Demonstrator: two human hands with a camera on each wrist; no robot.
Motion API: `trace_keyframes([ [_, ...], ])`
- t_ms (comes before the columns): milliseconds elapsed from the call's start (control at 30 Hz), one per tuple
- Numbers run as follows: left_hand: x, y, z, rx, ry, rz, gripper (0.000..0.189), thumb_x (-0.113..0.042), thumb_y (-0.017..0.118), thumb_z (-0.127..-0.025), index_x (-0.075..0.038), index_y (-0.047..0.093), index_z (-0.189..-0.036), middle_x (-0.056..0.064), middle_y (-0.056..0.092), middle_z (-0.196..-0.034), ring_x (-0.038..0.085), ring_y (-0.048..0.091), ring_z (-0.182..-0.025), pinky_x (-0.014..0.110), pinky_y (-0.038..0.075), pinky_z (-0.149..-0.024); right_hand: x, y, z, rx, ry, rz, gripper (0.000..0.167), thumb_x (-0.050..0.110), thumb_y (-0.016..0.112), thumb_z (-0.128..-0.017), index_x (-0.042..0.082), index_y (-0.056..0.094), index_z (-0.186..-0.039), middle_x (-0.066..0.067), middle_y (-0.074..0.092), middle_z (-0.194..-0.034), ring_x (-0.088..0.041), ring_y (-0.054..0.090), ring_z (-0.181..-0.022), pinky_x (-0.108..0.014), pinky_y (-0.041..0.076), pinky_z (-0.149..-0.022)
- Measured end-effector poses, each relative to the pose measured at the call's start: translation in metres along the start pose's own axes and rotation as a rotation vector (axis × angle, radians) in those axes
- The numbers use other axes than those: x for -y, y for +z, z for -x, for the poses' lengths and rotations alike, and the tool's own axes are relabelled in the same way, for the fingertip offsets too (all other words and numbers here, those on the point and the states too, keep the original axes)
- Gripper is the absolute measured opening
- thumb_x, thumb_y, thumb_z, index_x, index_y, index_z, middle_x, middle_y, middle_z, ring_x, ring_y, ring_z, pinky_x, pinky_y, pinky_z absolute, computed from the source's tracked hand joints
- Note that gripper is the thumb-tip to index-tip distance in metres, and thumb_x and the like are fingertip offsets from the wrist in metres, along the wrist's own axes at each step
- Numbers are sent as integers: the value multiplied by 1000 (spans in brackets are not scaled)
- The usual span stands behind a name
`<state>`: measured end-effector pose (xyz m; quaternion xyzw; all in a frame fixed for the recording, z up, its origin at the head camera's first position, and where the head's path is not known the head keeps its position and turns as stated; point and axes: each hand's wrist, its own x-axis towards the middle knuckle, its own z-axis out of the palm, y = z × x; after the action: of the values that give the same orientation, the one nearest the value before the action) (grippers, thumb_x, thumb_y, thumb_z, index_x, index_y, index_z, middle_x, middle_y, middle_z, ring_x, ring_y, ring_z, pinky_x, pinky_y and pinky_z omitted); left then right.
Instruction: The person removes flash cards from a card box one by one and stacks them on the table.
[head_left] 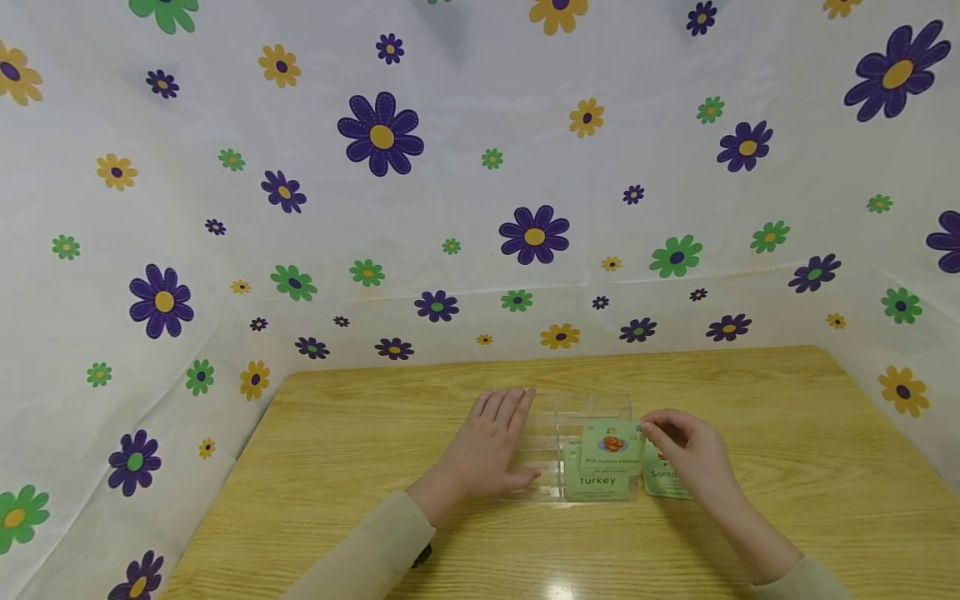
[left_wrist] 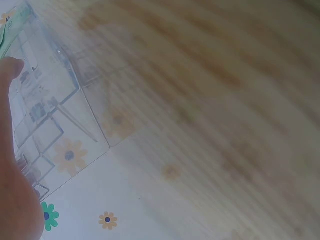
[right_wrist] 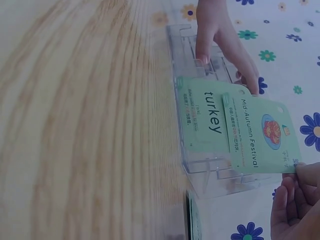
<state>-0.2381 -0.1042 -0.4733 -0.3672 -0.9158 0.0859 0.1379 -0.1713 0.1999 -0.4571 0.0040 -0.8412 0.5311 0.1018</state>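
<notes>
A clear plastic tiered card rack [head_left: 537,492] stands on the table. My left hand [head_left: 487,446] rests on its left side, fingers straight and thumb apart. In the front tier sits a green "turkey" flashcard [head_left: 597,485]. My right hand [head_left: 693,458] pinches a "Mid-Autumn Festival" flashcard [head_left: 611,448] by its right edge, just behind and overlapping the turkey card. The right wrist view shows that held flashcard [right_wrist: 262,132] beside the turkey flashcard [right_wrist: 202,115]. More green flashcards, the top one reading "Santa" [head_left: 660,479], lie right of the rack, partly covered by my right hand.
The wooden table [head_left: 360,467] extends around the rack on every side. A white flowered cloth [head_left: 450,200] hangs behind the table and along both sides. A dark band shows at the left sleeve [head_left: 375,542].
</notes>
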Motion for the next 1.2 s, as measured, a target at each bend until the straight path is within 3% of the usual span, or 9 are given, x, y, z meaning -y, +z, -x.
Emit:
trace_keyframes([
  [233,0,0,0,5,-4,1,113,-76,59,-92,-4,18,-168,12,40,-164,28,41,-148,48,33,-127,-2,-3,-1,-13,5,-13,17,4,66,-103,-8,74,-112,-20,74,-102,-3,64,-81,-24,61,-68],
  [533,0,0,0,-13,3,-7,112,-76,60,-91,-4,21,-167,12,42,-162,28,43,-146,48,35,-126,-4,-8,0,-35,33,19,20,10,64,-106,-6,73,-115,-18,75,-106,3,61,-85,-15,53,-74],
  [767,0,0,0,9,-1,8,113,-76,59,-92,-4,18,-169,12,40,-164,28,42,-148,48,33,-127,-10,-10,1,-42,38,8,22,11,63,-107,-6,71,-118,-17,74,-110,5,60,-87,-13,53,-76],
  [1200,0,1,0,6,2,3,113,-76,60,-92,-4,18,-168,12,40,-163,28,42,-147,48,33,-127,-12,-20,-2,-77,51,-15,24,11,62,-107,-8,70,-118,7,69,-98,7,58,-85,-12,51,-76],
])
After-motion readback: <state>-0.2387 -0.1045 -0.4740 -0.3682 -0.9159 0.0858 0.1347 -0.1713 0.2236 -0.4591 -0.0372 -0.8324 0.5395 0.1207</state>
